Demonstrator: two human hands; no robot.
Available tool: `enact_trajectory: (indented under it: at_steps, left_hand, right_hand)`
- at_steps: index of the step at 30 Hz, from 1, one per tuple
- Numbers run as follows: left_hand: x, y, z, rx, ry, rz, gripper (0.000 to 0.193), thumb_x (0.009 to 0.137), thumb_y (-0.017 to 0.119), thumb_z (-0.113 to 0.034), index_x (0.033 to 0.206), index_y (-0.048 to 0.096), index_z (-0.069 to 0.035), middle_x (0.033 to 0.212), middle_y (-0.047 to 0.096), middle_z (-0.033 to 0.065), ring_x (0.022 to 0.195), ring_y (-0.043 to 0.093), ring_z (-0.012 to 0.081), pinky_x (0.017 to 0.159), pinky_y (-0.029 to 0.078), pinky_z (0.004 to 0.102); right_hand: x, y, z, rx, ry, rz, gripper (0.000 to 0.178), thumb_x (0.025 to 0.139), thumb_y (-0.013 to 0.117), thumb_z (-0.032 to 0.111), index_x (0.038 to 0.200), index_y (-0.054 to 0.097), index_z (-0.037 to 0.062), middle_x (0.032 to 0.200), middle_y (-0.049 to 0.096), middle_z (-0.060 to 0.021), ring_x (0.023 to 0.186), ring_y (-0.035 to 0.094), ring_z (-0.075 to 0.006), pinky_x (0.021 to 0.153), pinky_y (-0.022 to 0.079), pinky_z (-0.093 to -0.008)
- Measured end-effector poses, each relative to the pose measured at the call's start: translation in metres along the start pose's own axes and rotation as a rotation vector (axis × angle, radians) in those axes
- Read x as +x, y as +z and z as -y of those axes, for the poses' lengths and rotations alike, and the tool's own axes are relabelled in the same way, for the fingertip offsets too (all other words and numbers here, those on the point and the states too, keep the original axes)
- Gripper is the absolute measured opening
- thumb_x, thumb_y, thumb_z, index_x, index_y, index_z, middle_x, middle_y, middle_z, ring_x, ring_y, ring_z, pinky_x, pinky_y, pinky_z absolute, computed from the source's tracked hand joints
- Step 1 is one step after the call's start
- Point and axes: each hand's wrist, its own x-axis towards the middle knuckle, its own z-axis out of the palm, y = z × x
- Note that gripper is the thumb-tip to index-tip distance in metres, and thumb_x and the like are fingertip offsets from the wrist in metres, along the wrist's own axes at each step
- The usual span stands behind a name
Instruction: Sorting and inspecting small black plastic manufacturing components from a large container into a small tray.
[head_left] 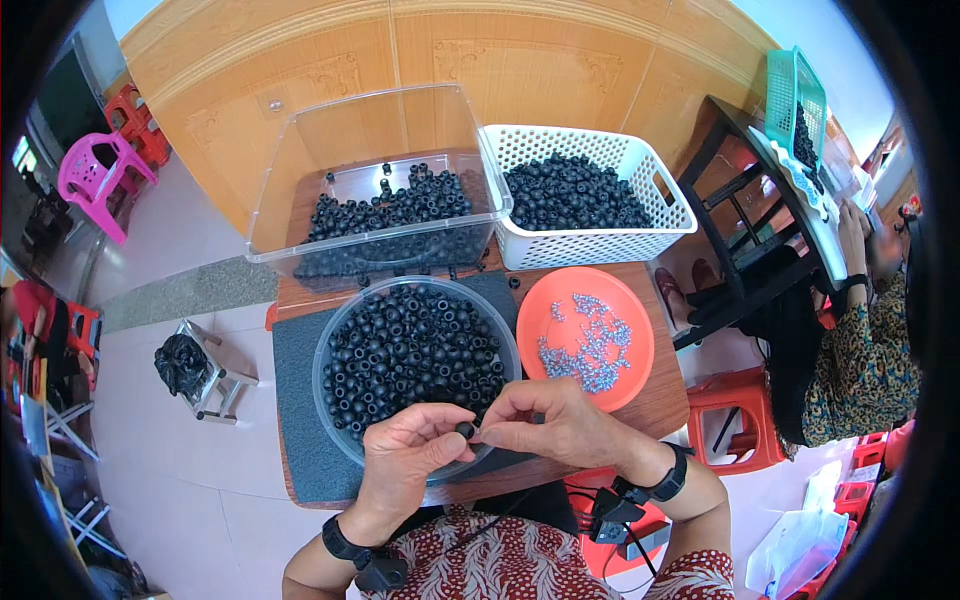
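Observation:
My left hand (pixel 400 462) pinches a small round black hollow piece (pixel 465 430) between thumb and fingers, over the near rim of the round clear tub (pixel 322 400). Right beside it, my right hand (pixel 560 425) has its thumb and forefinger pressed together at the piece. Whatever those fingertips hold is too small to make out. Another dark piece (pixel 538 417) shows against the right hand's fingers. Many similar black pieces (pixel 415 350) fill the tub. An orange plate (pixel 535 300) to the right bears a scatter of tiny silvery-blue parts (pixel 590 350).
Behind the tub stand a large clear bin (pixel 275 225) and a white perforated basket (pixel 600 243), both holding black pieces. A grey mat (pixel 300 400) lies under the tub on the wooden table (pixel 660 390). At right, another person (pixel 850 350) sits by a black-framed table (pixel 740 190).

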Motion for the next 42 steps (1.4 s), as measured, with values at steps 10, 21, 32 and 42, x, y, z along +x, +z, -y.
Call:
enact_trajectory:
  at_steps: [10, 21, 32, 42]
  left_hand:
    - [-0.007, -0.005, 0.003, 0.033, -0.001, -0.086, 0.022, 0.080, 0.067, 0.004, 0.101, 0.063, 0.005, 0.092, 0.067, 0.0128, 0.075, 0.066, 0.0185, 0.070, 0.056, 0.0282]
    - [-0.005, -0.009, 0.011, -0.085, 0.004, 0.020, 0.023, 0.084, 0.065, -0.001, 0.105, 0.060, 0.006, 0.092, 0.066, 0.0133, 0.077, 0.065, 0.0186, 0.071, 0.055, 0.0283]
    - [-0.013, -0.013, 0.000, -0.130, -0.145, 0.064, 0.018, 0.082, 0.066, -0.001, 0.095, 0.059, 0.008, 0.085, 0.066, 0.0201, 0.073, 0.065, 0.0224, 0.068, 0.054, 0.0314]
    - [-0.023, -0.024, -0.007, -0.141, -0.324, 0.167, 0.023, 0.081, 0.069, -0.004, 0.098, 0.061, 0.009, 0.092, 0.065, 0.0208, 0.079, 0.066, 0.0240, 0.072, 0.056, 0.0317]
  right_hand:
    - [0.005, 0.017, -0.004, -0.001, 0.034, -0.049, 0.016, 0.087, 0.065, 0.014, 0.088, 0.065, -0.0018, 0.079, 0.065, -0.0057, 0.074, 0.060, -0.0098, 0.065, 0.048, -0.0251]
    - [0.010, 0.026, -0.013, -0.177, -0.058, -0.180, 0.024, 0.083, 0.069, 0.023, 0.075, 0.065, 0.0005, 0.067, 0.060, -0.0090, 0.062, 0.058, -0.0169, 0.055, 0.043, -0.0302]
    - [0.087, -0.045, -0.039, -0.655, -0.241, -0.582, 0.010, 0.080, 0.062, 0.010, 0.079, 0.063, -0.0007, 0.073, 0.064, -0.0170, 0.070, 0.065, -0.0294, 0.061, 0.049, -0.0379]
    - [0.158, -0.043, -0.076, -1.205, -0.040, -0.586, 0.010, 0.074, 0.062, 0.008, 0.067, 0.065, 0.0025, 0.068, 0.064, -0.0194, 0.063, 0.065, -0.0347, 0.059, 0.052, -0.0439]
